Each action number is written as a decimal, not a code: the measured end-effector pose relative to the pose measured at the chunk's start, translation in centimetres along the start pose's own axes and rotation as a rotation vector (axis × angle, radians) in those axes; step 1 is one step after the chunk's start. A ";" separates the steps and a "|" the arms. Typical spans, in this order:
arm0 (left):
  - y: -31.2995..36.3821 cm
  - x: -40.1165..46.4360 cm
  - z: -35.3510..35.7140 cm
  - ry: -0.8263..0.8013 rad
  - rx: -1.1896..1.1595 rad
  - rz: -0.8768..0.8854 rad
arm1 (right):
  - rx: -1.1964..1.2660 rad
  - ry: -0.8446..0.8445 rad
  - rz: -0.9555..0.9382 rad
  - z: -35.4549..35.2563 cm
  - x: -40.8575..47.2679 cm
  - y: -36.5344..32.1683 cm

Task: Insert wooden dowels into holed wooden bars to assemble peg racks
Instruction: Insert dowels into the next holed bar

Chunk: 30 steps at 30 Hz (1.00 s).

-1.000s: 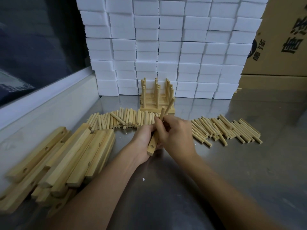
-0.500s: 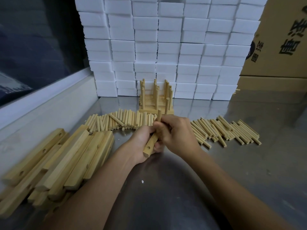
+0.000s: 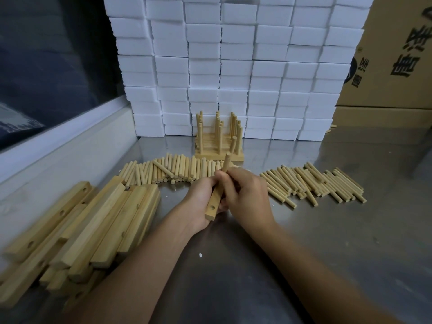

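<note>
My left hand (image 3: pixel 201 202) grips a holed wooden bar (image 3: pixel 214 205) that tilts up and away from me, one empty hole showing near its close end. My right hand (image 3: pixel 245 195) curls around a dowel (image 3: pixel 226 163) that stands up out of the bar's middle. A second dowel (image 3: pixel 232 144) sticks up farther along the bar. Finished peg racks (image 3: pixel 218 141) stand stacked behind my hands. Loose dowels lie in a row at the left (image 3: pixel 168 170) and in a pile at the right (image 3: pixel 315 183).
A heap of holed bars (image 3: pixel 81 225) lies at the left on the steel table (image 3: pixel 327 242). White foam blocks (image 3: pixel 233 66) are stacked like a wall at the back, a cardboard box (image 3: pixel 392 54) stands at the right, and a white ledge (image 3: pixel 58 146) runs along the left.
My hands have stayed at the table's middle. The right hand has shifted its grip along the dowel on the bar, and the bar has tipped slightly.
</note>
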<state>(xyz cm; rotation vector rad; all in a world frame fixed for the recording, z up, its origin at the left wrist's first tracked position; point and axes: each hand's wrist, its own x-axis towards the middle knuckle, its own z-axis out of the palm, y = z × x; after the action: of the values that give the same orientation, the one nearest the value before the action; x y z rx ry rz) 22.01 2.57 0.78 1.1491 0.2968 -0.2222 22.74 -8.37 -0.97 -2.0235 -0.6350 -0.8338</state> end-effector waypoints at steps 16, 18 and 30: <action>0.2 0.8 -1.1 -0.046 -0.326 0.024 | -0.553 -0.251 0.328 -3.1 0.2 4.0; 0.2 0.8 -1.1 -0.049 -0.341 0.025 | -0.599 -0.309 0.359 -3.0 0.2 3.9; 0.0 1.0 -1.2 -0.061 -0.345 0.033 | -0.727 -0.266 0.503 -3.1 0.2 3.9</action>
<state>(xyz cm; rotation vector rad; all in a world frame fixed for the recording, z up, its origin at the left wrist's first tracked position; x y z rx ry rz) 22.81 3.65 -0.06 0.8042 0.2509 -0.1691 24.54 -12.93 -1.44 -2.8116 0.0934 -0.5243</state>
